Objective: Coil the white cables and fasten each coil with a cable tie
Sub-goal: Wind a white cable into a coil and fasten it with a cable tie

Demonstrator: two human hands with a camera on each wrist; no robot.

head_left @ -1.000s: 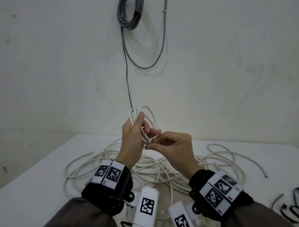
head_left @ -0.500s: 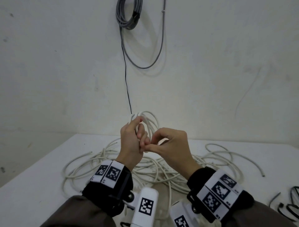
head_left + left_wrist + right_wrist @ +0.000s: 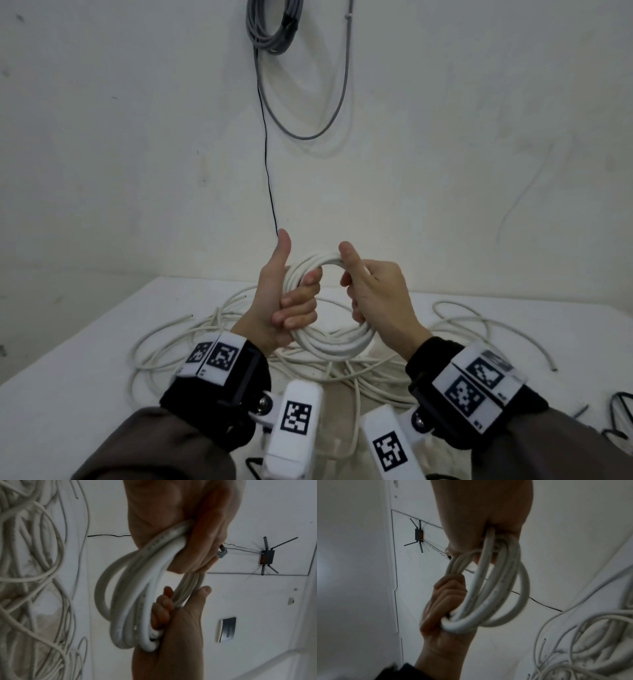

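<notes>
**One white coil held in two hands**

Left hand [image 3: 284,301] curls four fingers through the coil [image 3: 329,342], thumb raised free. Right hand [image 3: 373,298] grips the coil's opposite side, thumb on top. Faint print runs along the cable, unreadable. The coil hangs above loose white cables [image 3: 205,329] heaped on the table [image 3: 68,394]; black cable ties [image 3: 620,407] lie right

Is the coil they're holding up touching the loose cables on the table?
Apart. The head view shows the white coil held up in the left hand and right hand; the left wrist view shows open space between it and the loose cables.
</notes>
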